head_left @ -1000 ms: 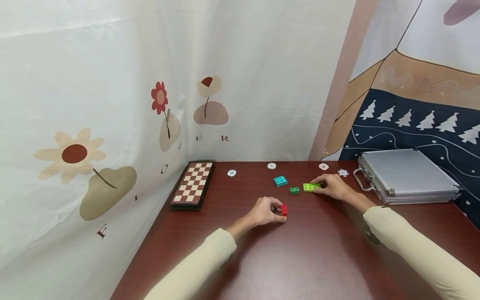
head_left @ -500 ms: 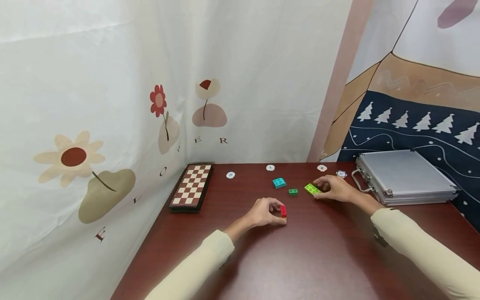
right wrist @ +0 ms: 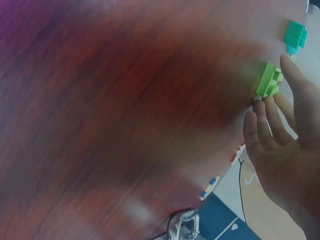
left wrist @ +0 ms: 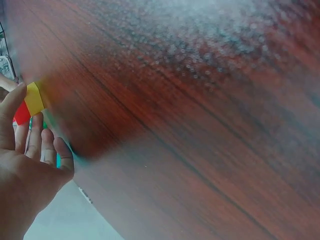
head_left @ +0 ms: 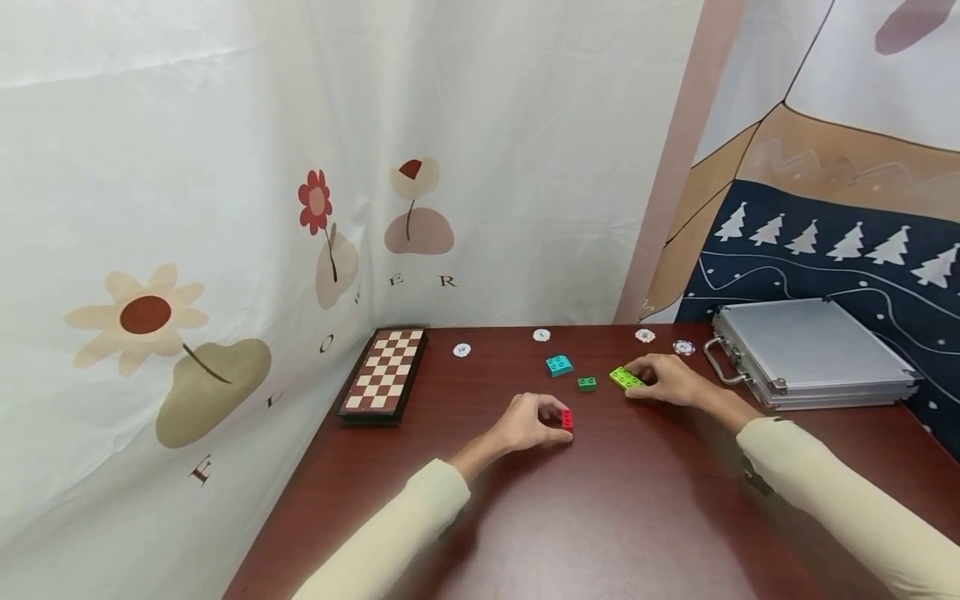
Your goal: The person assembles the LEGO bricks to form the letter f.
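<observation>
Now hands pinch red brick (head_left: 567, 420), lime brick (head_left: 624, 378).

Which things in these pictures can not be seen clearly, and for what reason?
- Red brick: the left hand covers most of it in the head view.
- Poker chips: too small in the head view to read.
- Silver case: closed, contents hidden.
- Light green brick: blurred in the right wrist view.

Letters on the white flowered cloth (head_left: 225, 208), scattered along its lower part: "F" low at the left, then "L", "O", a partly folded letter, "E" and "R". Small dark mark on the white chip (head_left: 462, 350) near the chessboard (head_left: 384, 373), too tiny to read. Other chips' markings unreadable too.
</observation>
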The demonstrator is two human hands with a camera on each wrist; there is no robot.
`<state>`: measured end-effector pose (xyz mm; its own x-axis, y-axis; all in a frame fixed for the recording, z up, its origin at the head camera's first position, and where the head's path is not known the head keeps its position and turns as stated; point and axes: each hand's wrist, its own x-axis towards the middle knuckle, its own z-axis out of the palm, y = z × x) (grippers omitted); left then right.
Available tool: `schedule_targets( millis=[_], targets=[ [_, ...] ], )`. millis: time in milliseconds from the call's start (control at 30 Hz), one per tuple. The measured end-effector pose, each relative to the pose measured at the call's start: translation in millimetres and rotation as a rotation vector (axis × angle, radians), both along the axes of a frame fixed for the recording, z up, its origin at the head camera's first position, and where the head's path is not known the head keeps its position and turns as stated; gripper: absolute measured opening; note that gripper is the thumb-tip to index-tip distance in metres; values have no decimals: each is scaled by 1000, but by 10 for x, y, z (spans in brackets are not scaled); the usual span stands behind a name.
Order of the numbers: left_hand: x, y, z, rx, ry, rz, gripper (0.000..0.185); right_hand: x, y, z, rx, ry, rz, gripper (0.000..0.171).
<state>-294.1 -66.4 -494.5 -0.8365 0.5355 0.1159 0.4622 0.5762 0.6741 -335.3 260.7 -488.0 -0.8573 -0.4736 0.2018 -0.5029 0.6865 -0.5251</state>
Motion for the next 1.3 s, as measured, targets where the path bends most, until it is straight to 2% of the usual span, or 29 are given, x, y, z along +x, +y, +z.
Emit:
schedule_targets(
  millis=[167, 467, 767, 1033, 1300],
  targets=[
    [-3, 12, 10, -7, -13, 18, 32, 9, -20, -6, 16, 27, 22, 34],
    [-26, 23, 3, 12, -55, 42, 30, 26, -7, -52, 8, 63, 13, 41],
    [-31, 18, 17, 13, -74, 43, 31, 46, -28, -95, -25, 99, 39, 31],
    [-46, 21, 21, -2, -51, 38, 34, 35, -34, 8, -40, 105, 73, 33],
    [-41, 27, 20, -15, -49, 42, 35, 156, -136, 149, -47, 101, 102, 34]
  ],
)
